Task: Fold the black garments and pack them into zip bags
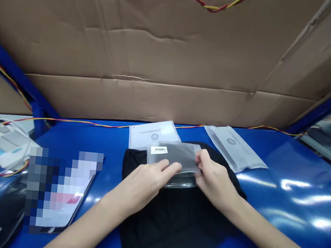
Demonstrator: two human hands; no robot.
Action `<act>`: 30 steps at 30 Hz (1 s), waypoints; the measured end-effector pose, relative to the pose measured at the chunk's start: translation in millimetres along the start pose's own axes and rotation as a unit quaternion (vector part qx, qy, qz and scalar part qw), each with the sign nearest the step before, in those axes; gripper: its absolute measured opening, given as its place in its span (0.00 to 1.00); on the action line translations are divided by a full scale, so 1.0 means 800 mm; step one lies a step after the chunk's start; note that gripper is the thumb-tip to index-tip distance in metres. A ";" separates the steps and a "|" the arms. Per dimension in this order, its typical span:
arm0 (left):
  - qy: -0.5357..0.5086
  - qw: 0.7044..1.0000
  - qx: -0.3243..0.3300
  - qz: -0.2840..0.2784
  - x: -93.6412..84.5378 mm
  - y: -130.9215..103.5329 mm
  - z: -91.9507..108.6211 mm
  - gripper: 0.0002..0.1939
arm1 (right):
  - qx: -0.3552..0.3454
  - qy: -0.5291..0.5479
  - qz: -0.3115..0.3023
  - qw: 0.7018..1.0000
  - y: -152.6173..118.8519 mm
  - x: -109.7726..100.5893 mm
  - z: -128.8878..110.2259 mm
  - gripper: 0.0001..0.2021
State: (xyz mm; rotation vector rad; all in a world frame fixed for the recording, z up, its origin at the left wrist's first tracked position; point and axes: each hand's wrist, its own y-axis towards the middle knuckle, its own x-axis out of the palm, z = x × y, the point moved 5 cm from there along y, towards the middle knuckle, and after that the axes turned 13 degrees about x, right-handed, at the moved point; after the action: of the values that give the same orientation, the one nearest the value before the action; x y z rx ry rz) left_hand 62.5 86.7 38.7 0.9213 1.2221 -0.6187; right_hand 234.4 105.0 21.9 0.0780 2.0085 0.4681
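Observation:
A frosted plastic pouch [180,150] with a white barcode label is between my two hands, above a black cloth garment [170,222] spread on the table. My left hand [146,182] has its fingers closed over the pouch's lower left edge. At the right end, my right hand [215,179] pinches the pouch between thumb and fingers. Clear, shiny plastic [180,181] shows just below the pouch, between my hands. Behind the garment lie a pale printed bag [139,135] and, to the right, another printed bag [236,146].
On the blue table [285,217] at left lies a phone [72,204], partly blurred out. Further left are a dark plastic package [2,209] and a white box [6,149] with cables. A cardboard wall [166,54] closes the back, and a twisted red-yellow wire [106,125] runs along its foot.

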 end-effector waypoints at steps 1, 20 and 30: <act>0.016 1.000 -0.010 -0.020 0.005 0.000 0.000 0.20 | -0.003 -0.007 -0.006 1.000 0.000 0.002 -0.001 0.14; -0.089 0.940 -0.288 -0.163 -0.031 -0.055 -0.071 0.28 | -0.101 -0.116 -0.080 0.985 0.010 -0.030 0.000 0.36; -0.102 0.932 -0.308 -0.165 -0.022 -0.050 -0.069 0.18 | -0.198 -0.090 -0.058 0.974 -0.011 -0.014 -0.044 0.21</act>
State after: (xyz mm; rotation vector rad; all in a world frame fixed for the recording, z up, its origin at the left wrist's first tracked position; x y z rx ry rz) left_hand -3.1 112.0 41.1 0.1213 1.2808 -0.5267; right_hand 210.5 84.1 42.3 -0.2347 1.7002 0.7493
